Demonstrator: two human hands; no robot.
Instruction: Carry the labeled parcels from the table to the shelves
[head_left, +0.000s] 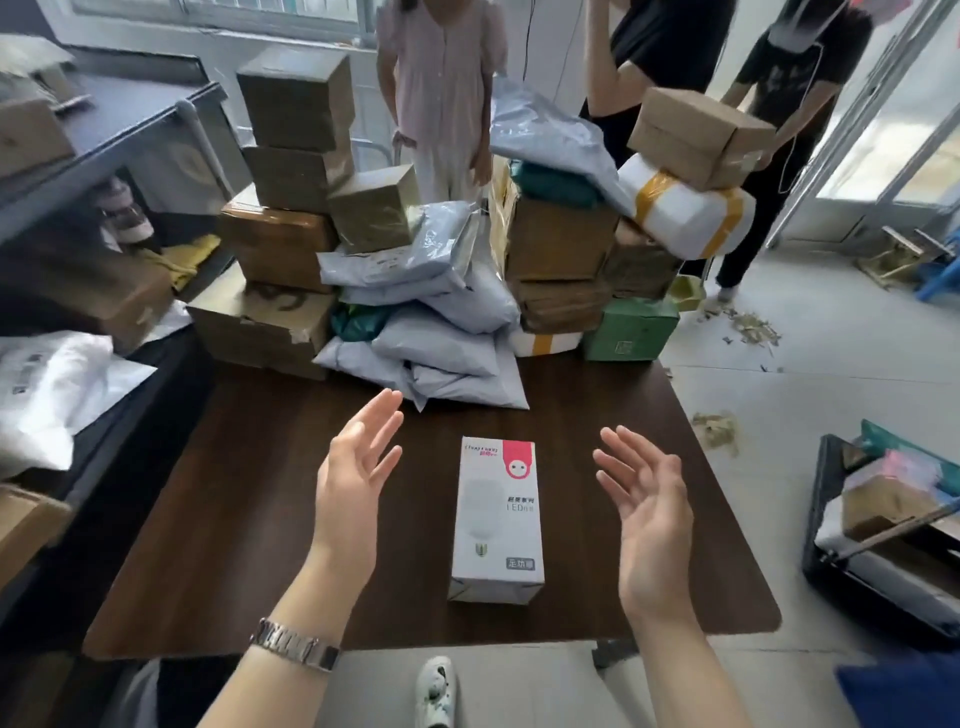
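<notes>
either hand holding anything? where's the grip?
Nothing held. Left hand and right hand are open, either side of the white LED bulb carton, not touching it.

- Daylight enters through the window (218, 10) at the top and the glass door (904, 130) at the right; both are washed out.
- The floor (831, 374) is bright, while the shelf (104, 156) at the left sits in dim shadow.
- The dark table (260, 519) carries a soft sheen.
- Motion blur softens the stacked boxes (296, 104).
- Wide-angle distortion bends lines at the edges.
</notes>
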